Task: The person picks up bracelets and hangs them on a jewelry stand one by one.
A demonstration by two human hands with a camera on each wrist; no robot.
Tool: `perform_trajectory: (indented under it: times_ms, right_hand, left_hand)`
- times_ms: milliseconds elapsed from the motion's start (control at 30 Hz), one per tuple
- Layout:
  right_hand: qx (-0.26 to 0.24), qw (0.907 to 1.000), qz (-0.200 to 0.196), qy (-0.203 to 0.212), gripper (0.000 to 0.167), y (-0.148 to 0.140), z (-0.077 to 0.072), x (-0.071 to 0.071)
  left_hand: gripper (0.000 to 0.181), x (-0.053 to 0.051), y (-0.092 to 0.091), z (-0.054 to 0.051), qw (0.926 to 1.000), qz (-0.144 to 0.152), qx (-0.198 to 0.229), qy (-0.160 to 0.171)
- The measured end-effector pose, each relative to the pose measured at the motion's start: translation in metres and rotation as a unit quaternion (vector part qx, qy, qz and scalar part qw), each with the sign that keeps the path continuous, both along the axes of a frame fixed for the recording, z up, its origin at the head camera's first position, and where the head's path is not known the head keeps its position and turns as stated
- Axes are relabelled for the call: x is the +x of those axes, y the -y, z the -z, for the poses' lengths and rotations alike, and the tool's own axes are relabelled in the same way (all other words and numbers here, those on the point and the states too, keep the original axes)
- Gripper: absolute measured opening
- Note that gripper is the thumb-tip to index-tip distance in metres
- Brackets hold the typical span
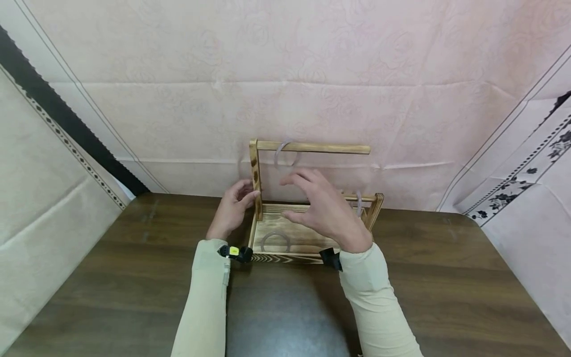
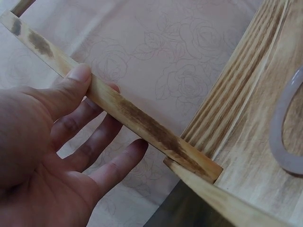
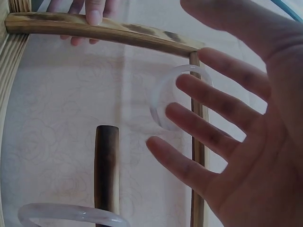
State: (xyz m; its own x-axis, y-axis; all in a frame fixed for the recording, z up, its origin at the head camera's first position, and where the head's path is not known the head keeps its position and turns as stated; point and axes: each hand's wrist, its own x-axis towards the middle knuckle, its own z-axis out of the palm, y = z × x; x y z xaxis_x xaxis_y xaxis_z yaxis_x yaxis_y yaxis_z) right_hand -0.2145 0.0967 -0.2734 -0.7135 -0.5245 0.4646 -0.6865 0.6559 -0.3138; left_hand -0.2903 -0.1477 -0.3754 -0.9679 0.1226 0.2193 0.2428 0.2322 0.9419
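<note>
A wooden jewelry stand with a tray base (image 1: 308, 233) stands on the table. My left hand (image 1: 232, 208) pinches its left upright post (image 2: 128, 111), thumb on one face and fingers behind. From the top bar (image 1: 330, 148) hangs a pale translucent bangle (image 1: 276, 156). My right hand (image 1: 323, 213) is just below that bangle, fingers spread and holding nothing; in the right wrist view its fingertips overlap the ring. A second bangle (image 1: 359, 203) hangs on the lower bar at the right. In the tray lies a third bangle (image 2: 277, 137).
Behind the stand hangs a pink patterned cloth (image 1: 312, 114), close to the table's back edge. The brown wooden tabletop (image 1: 446, 277) extends to both sides. The lower bar's free end (image 3: 107, 142) points upward in the right wrist view.
</note>
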Motion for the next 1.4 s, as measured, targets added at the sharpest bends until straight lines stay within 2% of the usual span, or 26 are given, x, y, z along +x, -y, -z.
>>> perform_trajectory:
  times_ms: [300, 500, 867, 1200, 1400]
  right_hand:
    - [0.045, 0.9972, -0.022, 0.055, 0.056, 0.004, 0.004, -0.002]
    - [0.051, 0.9952, -0.047, 0.068, 0.053, 0.009, 0.011, -0.007]
    - [0.056, 0.9922, -0.066, 0.089, 0.048, 0.017, 0.022, -0.013]
    - [0.078, 0.9868, -0.052, 0.131, 0.053, 0.021, 0.033, -0.017]
    - [0.078, 0.984, -0.065, 0.146, 0.058, 0.025, 0.039, -0.02]
  left_hand:
    - [0.033, -0.001, 0.0, 0.001, 1.0, -0.002, -0.008, 0.002]
    - [0.033, -0.001, 0.0, 0.001, 0.9999, -0.002, -0.011, -0.003]
    - [0.03, 0.001, 0.0, 0.0, 0.9999, 0.006, -0.001, -0.014]
    - [0.032, -0.001, 0.0, 0.001, 1.0, 0.007, 0.0, -0.007]
    - [0.033, 0.0, -0.001, -0.002, 1.0, 0.007, 0.0, 0.004]
